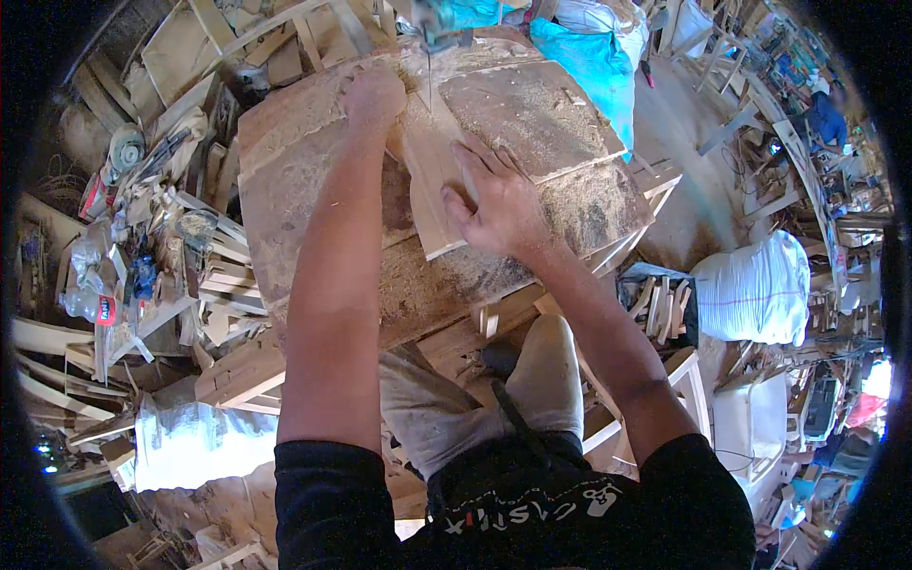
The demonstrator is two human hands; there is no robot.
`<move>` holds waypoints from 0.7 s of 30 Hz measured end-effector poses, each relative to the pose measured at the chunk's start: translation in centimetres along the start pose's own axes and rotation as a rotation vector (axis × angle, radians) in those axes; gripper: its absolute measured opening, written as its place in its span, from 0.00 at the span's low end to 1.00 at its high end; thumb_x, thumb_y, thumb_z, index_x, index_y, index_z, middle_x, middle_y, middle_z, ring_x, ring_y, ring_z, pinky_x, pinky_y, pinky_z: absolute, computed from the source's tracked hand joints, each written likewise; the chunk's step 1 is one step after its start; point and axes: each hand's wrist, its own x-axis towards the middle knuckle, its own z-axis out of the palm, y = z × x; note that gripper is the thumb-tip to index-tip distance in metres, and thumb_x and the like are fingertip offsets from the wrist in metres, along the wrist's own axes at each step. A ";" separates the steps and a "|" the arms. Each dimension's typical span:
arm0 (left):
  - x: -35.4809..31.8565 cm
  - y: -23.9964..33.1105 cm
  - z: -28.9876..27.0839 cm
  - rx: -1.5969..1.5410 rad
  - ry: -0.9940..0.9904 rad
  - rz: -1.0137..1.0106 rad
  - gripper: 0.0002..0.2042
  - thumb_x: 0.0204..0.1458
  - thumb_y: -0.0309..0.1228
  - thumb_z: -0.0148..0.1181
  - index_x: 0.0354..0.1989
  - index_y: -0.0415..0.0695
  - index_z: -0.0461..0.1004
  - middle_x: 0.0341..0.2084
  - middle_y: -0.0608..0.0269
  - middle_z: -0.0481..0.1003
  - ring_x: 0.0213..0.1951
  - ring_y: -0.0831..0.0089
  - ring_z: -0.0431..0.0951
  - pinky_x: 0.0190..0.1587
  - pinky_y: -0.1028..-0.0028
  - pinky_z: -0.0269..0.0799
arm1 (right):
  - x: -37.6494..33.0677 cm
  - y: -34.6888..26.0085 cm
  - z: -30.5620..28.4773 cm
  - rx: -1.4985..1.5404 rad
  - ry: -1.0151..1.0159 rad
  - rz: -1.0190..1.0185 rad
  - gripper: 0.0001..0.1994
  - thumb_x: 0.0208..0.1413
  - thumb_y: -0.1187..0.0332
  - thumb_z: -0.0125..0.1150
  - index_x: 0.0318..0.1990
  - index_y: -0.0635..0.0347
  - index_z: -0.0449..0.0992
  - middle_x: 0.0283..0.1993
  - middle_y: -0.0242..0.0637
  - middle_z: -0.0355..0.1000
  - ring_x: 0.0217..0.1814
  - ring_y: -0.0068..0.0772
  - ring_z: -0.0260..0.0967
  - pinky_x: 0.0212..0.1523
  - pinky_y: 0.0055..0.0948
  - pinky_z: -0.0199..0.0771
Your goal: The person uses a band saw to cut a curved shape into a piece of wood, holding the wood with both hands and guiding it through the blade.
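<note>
A pale wooden board (432, 195) lies on a sawdust-covered work table (304, 190). My right hand (494, 204) presses flat on the board's right side, fingers spread. My left hand (372, 95) grips the board's far left end, near a thin vertical saw blade (429, 81) that comes down from a blue-green machine head (437, 21). The blade meets the board's far edge between my two hands.
Offcuts and wooden slats (223, 275) pile up at the left of the table. A blue sack (594, 66) stands behind it, a white sack (755, 290) at the right and another (195, 442) at the lower left. Chair parts (660, 309) fill a box.
</note>
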 end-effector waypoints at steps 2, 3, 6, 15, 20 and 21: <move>-0.4 0.2 -0.2 -0.008 0.020 -0.006 0.25 0.60 0.36 0.50 0.66 0.42 0.70 0.71 0.43 0.61 0.70 0.39 0.61 0.69 0.42 0.59 | 0.1 0.0 0.0 0.006 0.007 0.001 0.29 0.58 0.61 0.62 0.64 0.67 0.70 0.66 0.60 0.68 0.65 0.63 0.69 0.70 0.55 0.64; -0.5 0.2 -0.2 -0.001 0.031 -0.005 0.25 0.60 0.36 0.50 0.66 0.42 0.70 0.71 0.43 0.62 0.70 0.39 0.61 0.69 0.42 0.58 | 0.1 -0.1 0.0 0.008 0.010 0.001 0.29 0.57 0.61 0.63 0.64 0.67 0.70 0.66 0.60 0.68 0.65 0.63 0.70 0.71 0.55 0.63; 1.5 -1.5 1.0 0.050 0.007 0.008 0.26 0.60 0.36 0.50 0.67 0.41 0.69 0.71 0.43 0.62 0.70 0.40 0.61 0.69 0.42 0.57 | 0.3 -0.7 0.2 0.018 0.015 0.005 0.29 0.58 0.61 0.63 0.64 0.67 0.70 0.66 0.58 0.68 0.65 0.62 0.70 0.71 0.55 0.63; 2.7 -1.3 0.7 0.066 -0.129 0.013 0.28 0.59 0.36 0.51 0.69 0.43 0.66 0.73 0.45 0.58 0.71 0.41 0.60 0.69 0.43 0.58 | 0.5 -0.3 0.7 0.020 0.042 0.007 0.28 0.57 0.63 0.63 0.63 0.68 0.70 0.64 0.59 0.70 0.63 0.62 0.71 0.70 0.54 0.64; 1.0 0.3 0.5 0.069 -0.003 -0.007 0.27 0.60 0.35 0.51 0.70 0.45 0.66 0.71 0.44 0.61 0.71 0.41 0.60 0.68 0.44 0.60 | 0.4 0.3 1.1 0.010 0.008 0.056 0.29 0.57 0.57 0.61 0.63 0.65 0.70 0.68 0.55 0.66 0.66 0.63 0.67 0.73 0.59 0.59; 0.7 0.5 0.2 0.054 -0.002 -0.011 0.27 0.60 0.35 0.51 0.69 0.45 0.66 0.71 0.44 0.62 0.71 0.41 0.60 0.68 0.44 0.61 | 0.5 0.1 1.0 0.010 0.011 0.056 0.29 0.57 0.58 0.61 0.63 0.65 0.70 0.67 0.55 0.66 0.66 0.64 0.67 0.73 0.59 0.59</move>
